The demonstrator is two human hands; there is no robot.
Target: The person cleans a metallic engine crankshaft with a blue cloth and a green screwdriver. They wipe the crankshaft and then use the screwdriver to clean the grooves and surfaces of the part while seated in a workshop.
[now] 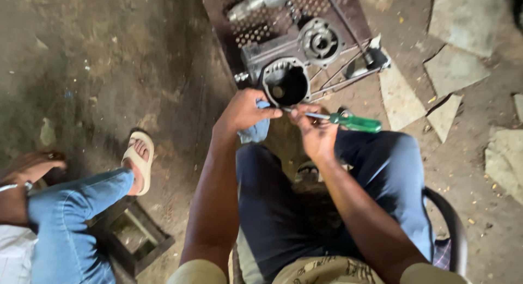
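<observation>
The left hand is closed on a blue rag, which hangs down from under its fingers toward the knee. The right hand grips a screwdriver with a green handle; the handle sticks out to the right past the palm, and the thin shaft runs left to where the two hands meet, fingertips close together or touching.

Just beyond the hands, touching or nearly touching the left knuckles, stands a grey metal housing with a round, dark opening facing up. Behind it on the same casting sits a round flange with a bearing-like centre. The housing rests on a rusty perforated metal stand on the dirt floor; a pale cylindrical part lies at the stand's far edge, and thin rods run out along its right side.

The person sits in dark trousers, knees apart under the hands. At the left, another person's jeans leg and sandalled foot rest near a small wooden frame. Broken stone slabs lie on the floor to the right.
</observation>
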